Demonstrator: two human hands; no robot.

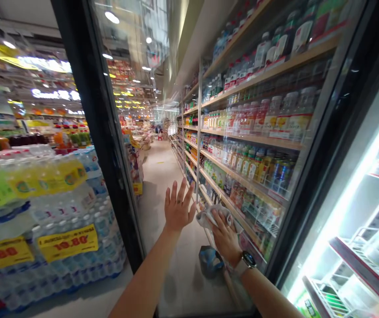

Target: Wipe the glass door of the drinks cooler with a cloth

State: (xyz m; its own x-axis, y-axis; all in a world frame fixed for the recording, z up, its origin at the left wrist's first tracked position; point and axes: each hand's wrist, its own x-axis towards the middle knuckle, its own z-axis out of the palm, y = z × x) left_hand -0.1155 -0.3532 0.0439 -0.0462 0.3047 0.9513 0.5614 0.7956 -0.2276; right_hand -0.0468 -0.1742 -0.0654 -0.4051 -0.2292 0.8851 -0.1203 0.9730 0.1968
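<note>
A glass door [163, 274] in a black frame stands in front of me. My left hand [178, 211] lies flat toward the glass, fingers spread, holding nothing. Just to its right, my right hand [224, 234] presses a crumpled light grey cloth [206, 217] against the pane; its fingers lie over the cloth. A dark watch [248, 259] sits on the right wrist. Through the glass, below the right hand, a dark bucket or bag with something blue [210, 260] stands on the floor.
Shelves of bottled drinks [252, 119] show in the glass on the right. Beyond the black door frame [105, 132], stacked packs of bottles [60, 207] stand at left with yellow price signs [68, 244]. Lit cooler racks [365, 265] stand close at right.
</note>
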